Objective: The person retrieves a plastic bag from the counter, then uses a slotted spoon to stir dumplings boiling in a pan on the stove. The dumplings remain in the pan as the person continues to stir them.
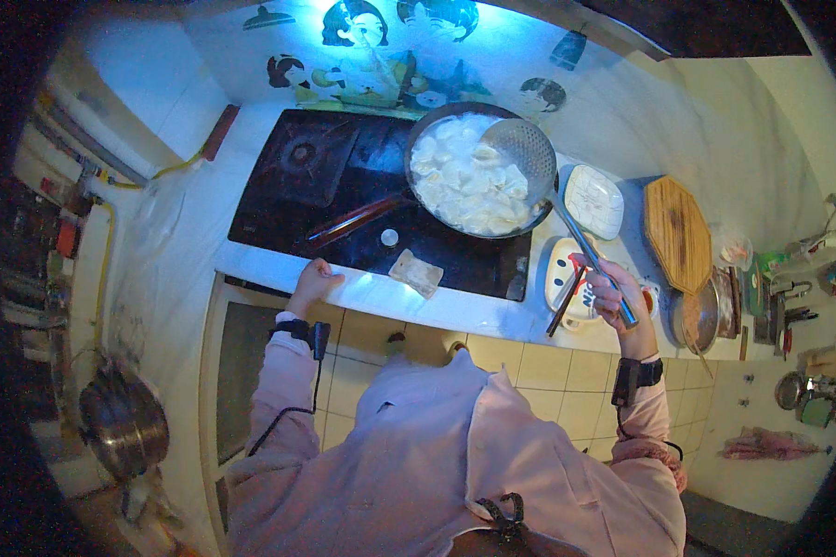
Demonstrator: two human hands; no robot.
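My right hand (613, 292) grips the metal handle of a perforated skimmer (522, 150), whose round head rests over the right part of a wok (414, 182). Many pale dumplings (467, 182) fill the wok, which sits on a black gas stove (369, 157). A pair of dark chopsticks (564, 306) slants down beside my right hand; whether the fingers hold them too, I cannot tell. At the counter's front edge lies my left hand (315, 282), its fingers curled and nothing visible in them. The wok's brown handle (355, 221) points toward it.
A folded cloth (416, 273) lies on the stove's front edge. Right of the wok are a white square dish (594, 202), a white tray with a printed face (564, 278) and an octagonal wooden board (677, 233). A metal pot (124, 421) stands at the far left.
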